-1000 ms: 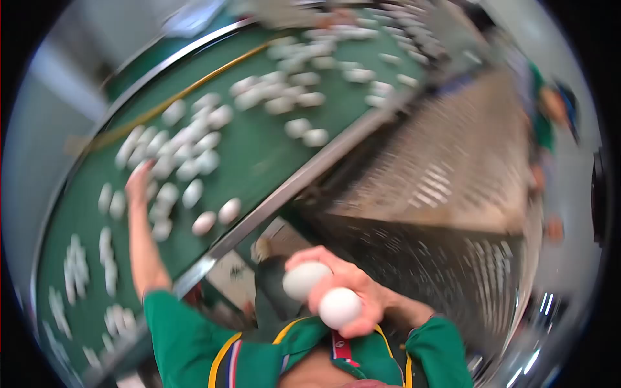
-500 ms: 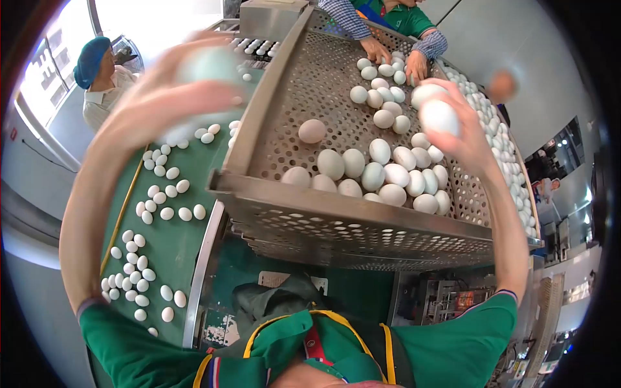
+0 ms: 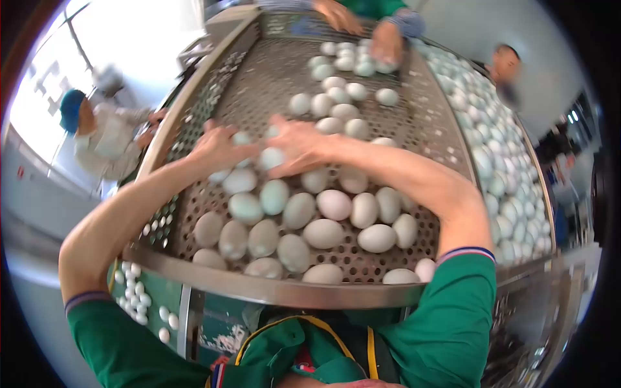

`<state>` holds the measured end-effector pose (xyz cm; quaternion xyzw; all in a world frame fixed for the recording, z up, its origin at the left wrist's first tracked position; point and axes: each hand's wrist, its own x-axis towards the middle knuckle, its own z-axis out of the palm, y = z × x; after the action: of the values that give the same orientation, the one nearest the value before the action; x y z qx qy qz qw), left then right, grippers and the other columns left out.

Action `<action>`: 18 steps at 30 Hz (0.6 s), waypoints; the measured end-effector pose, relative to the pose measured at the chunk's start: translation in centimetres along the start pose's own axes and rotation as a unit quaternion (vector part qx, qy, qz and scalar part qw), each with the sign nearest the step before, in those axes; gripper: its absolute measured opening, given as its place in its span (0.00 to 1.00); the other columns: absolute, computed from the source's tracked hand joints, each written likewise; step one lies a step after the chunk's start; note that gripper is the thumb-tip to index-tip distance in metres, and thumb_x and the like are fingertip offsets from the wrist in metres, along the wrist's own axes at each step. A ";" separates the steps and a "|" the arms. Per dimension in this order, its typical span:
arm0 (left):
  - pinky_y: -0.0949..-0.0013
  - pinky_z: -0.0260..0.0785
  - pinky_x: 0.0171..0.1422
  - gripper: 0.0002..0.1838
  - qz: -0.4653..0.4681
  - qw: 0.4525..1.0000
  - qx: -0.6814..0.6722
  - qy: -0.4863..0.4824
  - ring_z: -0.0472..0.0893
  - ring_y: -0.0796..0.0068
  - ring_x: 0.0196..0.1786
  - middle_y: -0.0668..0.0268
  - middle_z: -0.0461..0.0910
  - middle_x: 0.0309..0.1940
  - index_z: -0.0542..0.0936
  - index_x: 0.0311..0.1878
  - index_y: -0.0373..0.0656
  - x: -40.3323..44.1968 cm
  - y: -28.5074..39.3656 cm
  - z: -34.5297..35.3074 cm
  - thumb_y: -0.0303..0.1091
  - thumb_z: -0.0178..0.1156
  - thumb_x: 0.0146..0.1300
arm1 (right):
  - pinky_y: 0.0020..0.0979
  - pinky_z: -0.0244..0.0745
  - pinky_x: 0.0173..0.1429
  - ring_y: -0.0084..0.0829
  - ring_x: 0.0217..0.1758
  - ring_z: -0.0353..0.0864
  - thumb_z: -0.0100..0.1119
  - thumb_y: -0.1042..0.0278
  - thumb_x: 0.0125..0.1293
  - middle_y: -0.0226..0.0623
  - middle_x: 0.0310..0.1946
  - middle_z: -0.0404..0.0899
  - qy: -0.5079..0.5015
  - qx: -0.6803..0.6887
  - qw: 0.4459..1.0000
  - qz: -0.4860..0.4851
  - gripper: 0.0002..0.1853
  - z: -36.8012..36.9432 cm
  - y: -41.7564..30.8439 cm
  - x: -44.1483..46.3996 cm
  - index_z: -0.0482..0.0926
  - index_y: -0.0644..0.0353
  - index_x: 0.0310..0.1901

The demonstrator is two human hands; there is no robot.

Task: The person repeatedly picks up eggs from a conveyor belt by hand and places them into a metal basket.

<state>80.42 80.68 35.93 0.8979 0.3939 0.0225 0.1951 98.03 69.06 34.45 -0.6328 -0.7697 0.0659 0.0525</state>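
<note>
Both hands reach over a perforated metal tray (image 3: 213, 107) that holds many loose white and pale blue-green eggs. My left hand (image 3: 220, 150) is blurred, its fingers spread just above and beside a few eggs, with one pale egg (image 3: 242, 138) close between thumb and fingers. Facing it, my right hand (image 3: 301, 145) curls its thumb and fingers about a pale egg (image 3: 272, 158). More eggs lie under and in front of the hands, such as a pale blue egg (image 3: 274, 196) and a cream egg (image 3: 334, 205). Motion blur hides the exact fingertip contacts.
Across the tray, a co-worker's hands (image 3: 387, 44) work among eggs. A long bin of eggs (image 3: 495, 155) runs along the right. Below left is a green belt (image 3: 169, 291) with eggs. A person in a blue cap (image 3: 107, 139) stands left. The tray's front rim (image 3: 278, 291) is near me.
Both hands have come down from raised positions, each with eggs, and moved inward over the tray. The view has turned, bringing the tray to the middle and most of the green belt out of sight.
</note>
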 end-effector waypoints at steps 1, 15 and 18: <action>0.56 0.71 0.58 0.40 0.007 1.000 -0.005 -0.030 0.79 0.56 0.53 0.46 0.77 0.50 0.80 0.55 0.40 -0.1 0.1 0.0 0.64 0.66 0.45 | 0.47 0.75 0.54 0.57 0.52 0.76 0.65 0.39 0.46 0.62 0.60 0.63 0.002 0.007 1.000 -0.004 0.34 0.3 -0.4 -0.1 0.80 0.52 0.52; 0.51 0.66 0.62 0.32 0.103 0.989 0.107 0.020 0.72 0.36 0.55 0.41 0.58 0.58 0.70 0.59 0.41 0.0 -3.0 1.4 0.53 0.58 0.58 | 0.50 0.56 0.71 0.60 0.69 0.59 0.44 0.40 0.64 0.62 0.70 0.45 -0.191 0.061 0.979 0.034 0.37 0.6 -5.0 0.6 0.62 0.57 0.68; 0.52 0.66 0.63 0.33 0.068 0.993 0.090 -0.039 0.71 0.36 0.56 0.41 0.53 0.61 0.66 0.62 0.41 -3.0 0.0 -0.3 0.54 0.56 0.60 | 0.49 0.58 0.70 0.55 0.69 0.61 0.44 0.41 0.65 0.59 0.69 0.53 -0.258 0.031 0.966 -0.001 0.35 -3.1 -7.7 -2.9 0.65 0.59 0.66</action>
<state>78.29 78.60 36.61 0.9368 0.3243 -0.0351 0.1265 91.62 64.85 38.85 -0.5915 -0.7556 0.2506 -0.1280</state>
